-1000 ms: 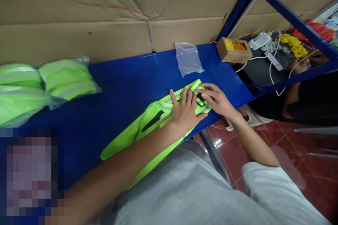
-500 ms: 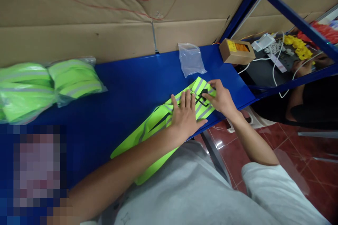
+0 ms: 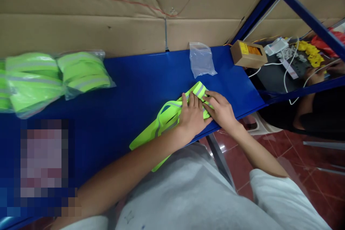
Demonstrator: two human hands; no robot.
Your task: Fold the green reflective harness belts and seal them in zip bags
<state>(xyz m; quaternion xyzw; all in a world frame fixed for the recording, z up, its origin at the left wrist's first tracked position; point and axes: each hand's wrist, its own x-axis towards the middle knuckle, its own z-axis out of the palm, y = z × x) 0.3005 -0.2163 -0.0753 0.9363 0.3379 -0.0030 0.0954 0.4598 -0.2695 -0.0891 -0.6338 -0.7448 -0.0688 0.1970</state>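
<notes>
A lime-yellow reflective vest (image 3: 145, 136) with grey stripes lies on the blue table near its front edge, partly folded. My left hand (image 3: 191, 113) rests on top of it, fingers stretched out and pressing the cloth. At the vest's right end, my right hand (image 3: 221, 111) grips the folded layers with bent fingers, close beside the left fingertips. Part of the fold is hidden under both hands. Just beyond them lies a clear zip bag (image 3: 202, 61), flat on the table.
Bagged lime vests (image 3: 35, 82) stand at the left on the blue table (image 3: 140, 75). A cardboard box (image 3: 248, 54) sits at the right end. Past the blue frame (image 3: 309, 18), another person's hand (image 3: 315, 75) is near yellow parts (image 3: 311, 52) and white cables.
The right end of the vest has been folded inward, shortening it, and the black strap piece is now out of sight. My right hand has moved closer to my left. The view shifted slightly.
</notes>
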